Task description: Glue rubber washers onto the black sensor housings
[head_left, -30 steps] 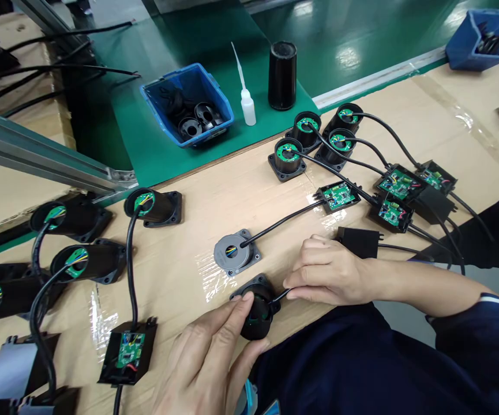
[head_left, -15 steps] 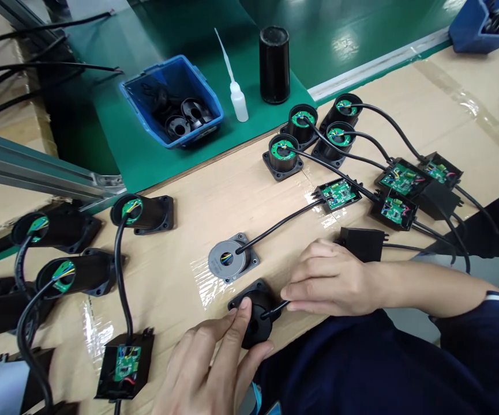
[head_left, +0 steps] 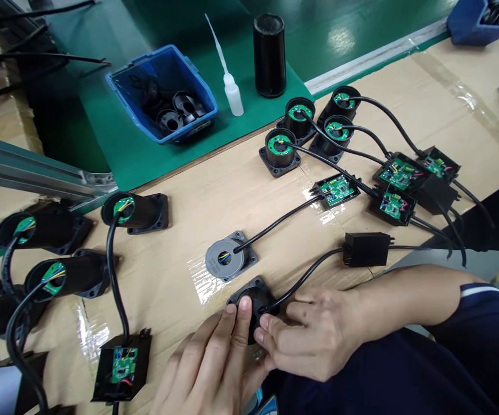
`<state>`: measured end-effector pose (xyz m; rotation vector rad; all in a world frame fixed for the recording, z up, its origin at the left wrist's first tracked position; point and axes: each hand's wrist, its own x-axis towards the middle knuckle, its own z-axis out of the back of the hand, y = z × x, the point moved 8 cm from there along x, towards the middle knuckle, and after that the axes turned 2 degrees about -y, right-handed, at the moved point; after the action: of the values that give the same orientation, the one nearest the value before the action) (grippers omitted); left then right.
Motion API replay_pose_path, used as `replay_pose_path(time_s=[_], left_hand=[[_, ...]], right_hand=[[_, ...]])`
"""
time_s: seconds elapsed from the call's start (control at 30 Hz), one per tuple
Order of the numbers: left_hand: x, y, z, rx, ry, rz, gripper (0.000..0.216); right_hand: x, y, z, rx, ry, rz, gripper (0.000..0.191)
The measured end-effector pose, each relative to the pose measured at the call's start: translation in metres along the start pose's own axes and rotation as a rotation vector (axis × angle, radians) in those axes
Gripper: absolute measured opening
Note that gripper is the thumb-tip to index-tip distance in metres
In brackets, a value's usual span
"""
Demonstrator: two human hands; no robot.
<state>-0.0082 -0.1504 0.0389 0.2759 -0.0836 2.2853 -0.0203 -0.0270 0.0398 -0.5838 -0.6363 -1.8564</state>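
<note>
On the cardboard-covered bench in front of me is a black round housing with a square flange (head_left: pixel 261 293). My left hand (head_left: pixel 214 363) grips it, with fingertips on its top. My right hand (head_left: pixel 318 334) has its fingers curled and pressed at the housing's right edge, beside the point where a black cable (head_left: pixel 303 278) enters; the fingers partly cover the housing. That cable runs to a closed black box (head_left: pixel 367 249) with fins. Just beyond lies a grey round housing (head_left: pixel 223 262), its cable leading to an open box with a green circuit board (head_left: pixel 336 190).
Several black cylinders with green boards (head_left: pixel 280 145) stand at the back right, cabled to open boxes (head_left: pixel 393 207). More cylinders (head_left: pixel 139 212) lie at the left. Behind are a blue bin (head_left: pixel 162 135), a white dropper bottle (head_left: pixel 234 98) and a black canister (head_left: pixel 270 57).
My right hand has let go of the cable and moved left and down to the housing's edge. The cable and finned box now show fully. My left hand stays on the housing.
</note>
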Motion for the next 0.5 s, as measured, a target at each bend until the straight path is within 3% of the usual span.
replay_pose_path(time_s=[0.2, 0.5], left_hand=[[-0.004, -0.012, 0.001, 0.231, -0.087, 0.195, 0.062], [-0.013, -0.026, -0.006, 0.273, -0.111, 0.227, 0.047]], right_hand=[[0.002, 0.001, 0.001, -0.028, 0.020, -0.001, 0.017], [0.002, 0.005, 0.000, -0.034, 0.026, 0.036, 0.019]])
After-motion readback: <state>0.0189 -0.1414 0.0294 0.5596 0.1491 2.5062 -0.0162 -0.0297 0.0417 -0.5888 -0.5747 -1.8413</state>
